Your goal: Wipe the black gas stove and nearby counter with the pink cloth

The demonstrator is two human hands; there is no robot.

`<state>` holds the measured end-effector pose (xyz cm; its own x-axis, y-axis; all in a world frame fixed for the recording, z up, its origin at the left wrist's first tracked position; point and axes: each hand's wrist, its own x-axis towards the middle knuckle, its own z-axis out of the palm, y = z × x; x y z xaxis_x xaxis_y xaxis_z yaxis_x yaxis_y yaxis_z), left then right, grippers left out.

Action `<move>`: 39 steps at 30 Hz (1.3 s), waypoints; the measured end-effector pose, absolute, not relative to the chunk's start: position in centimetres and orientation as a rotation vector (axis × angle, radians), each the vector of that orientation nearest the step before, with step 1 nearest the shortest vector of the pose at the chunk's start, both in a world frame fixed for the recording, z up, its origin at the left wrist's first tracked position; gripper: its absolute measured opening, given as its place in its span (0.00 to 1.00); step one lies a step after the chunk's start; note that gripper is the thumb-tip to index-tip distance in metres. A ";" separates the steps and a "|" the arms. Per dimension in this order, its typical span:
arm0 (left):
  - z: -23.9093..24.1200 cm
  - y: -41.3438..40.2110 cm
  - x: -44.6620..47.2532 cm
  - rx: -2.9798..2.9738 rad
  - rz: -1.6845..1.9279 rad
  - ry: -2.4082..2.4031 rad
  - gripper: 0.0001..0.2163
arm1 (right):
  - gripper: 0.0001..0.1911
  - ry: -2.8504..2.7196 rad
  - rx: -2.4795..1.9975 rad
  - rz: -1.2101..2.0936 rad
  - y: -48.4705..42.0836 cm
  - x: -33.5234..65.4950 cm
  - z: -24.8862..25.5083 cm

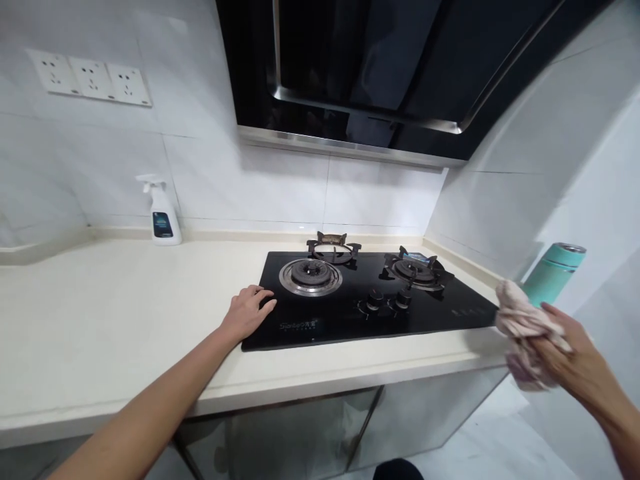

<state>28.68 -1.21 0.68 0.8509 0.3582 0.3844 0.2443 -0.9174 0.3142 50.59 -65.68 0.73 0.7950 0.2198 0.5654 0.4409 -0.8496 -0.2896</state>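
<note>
My right hand (567, 350), at the far right, is closed around a bunched pale pink cloth (530, 327); the cloth hangs off the counter's right front corner. At the left edge of the black glass gas stove (345, 327) rests my left hand (247, 312), its thumb and fingers apart and holding nothing. The stove's left burner (311, 273) is bare, with a pan support (334, 248) lying behind it. On the right burner (414, 272) another pan support stands in place. Two black knobs (374, 300) sit between the burners near the front.
A white spray bottle (164, 217) stands against the back wall at left. Beyond my right hand is a turquoise tumbler (553, 275). A black range hood (350, 67) overhangs the stove. Cream countertop (125, 307) extends left, and cabinet doors (300, 433) are below.
</note>
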 end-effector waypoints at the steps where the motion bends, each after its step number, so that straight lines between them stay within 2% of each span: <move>1: 0.7 -1.2 28.6 2.781 0.652 0.456 0.19 | 0.26 -0.499 -2.546 -0.741 -63.4 51.4 0.9; 3: 0.7 -1.3 28.6 2.792 0.667 0.447 0.19 | 0.27 -0.457 -2.598 -0.555 -59.1 52.2 0.4; 5: 0.6 -1.2 28.6 2.792 0.678 0.442 0.19 | 0.31 -0.435 -2.640 -0.504 -55.7 52.2 -0.9; 7: 0.5 -1.2 28.7 2.788 0.678 0.442 0.19 | 0.33 -0.517 -2.639 -0.550 -53.3 51.1 -2.4; 10: 0.5 -1.2 28.9 2.795 0.666 0.448 0.19 | 0.30 -0.745 -2.604 -0.637 -50.0 47.9 -3.4; 14: 0.4 -1.3 29.0 2.797 0.647 0.455 0.20 | 0.25 -0.942 -2.623 -0.591 -43.5 41.9 -2.2; 20: 1.7 -1.9 28.7 2.684 0.680 0.531 0.20 | 0.28 -1.288 -2.478 -0.316 -32.0 33.7 0.5; 24: 4.1 -4.7 26.1 2.656 0.681 0.251 0.20 | 0.28 -1.457 -2.298 -0.266 -27.4 30.8 1.3; 28: 5.3 -9.4 22.2 2.767 0.549 -0.133 0.27 | 0.29 -1.452 -1.898 -0.078 -27.4 31.4 1.3; 32: 5.2 -12.5 21.0 2.995 0.436 -0.203 0.33 | 0.13 -1.179 -1.455 -0.103 -32.3 35.6 0.1; 34: 5.0 -13.3 21.9 3.093 0.444 -0.199 0.35 | 0.11 -1.046 -1.549 -0.271 -36.0 38.7 -1.0; 39: 4.4 -16.1 25.1 3.126 0.252 -0.194 0.35 | 0.16 -0.853 -2.018 -0.626 -42.2 45.6 -3.9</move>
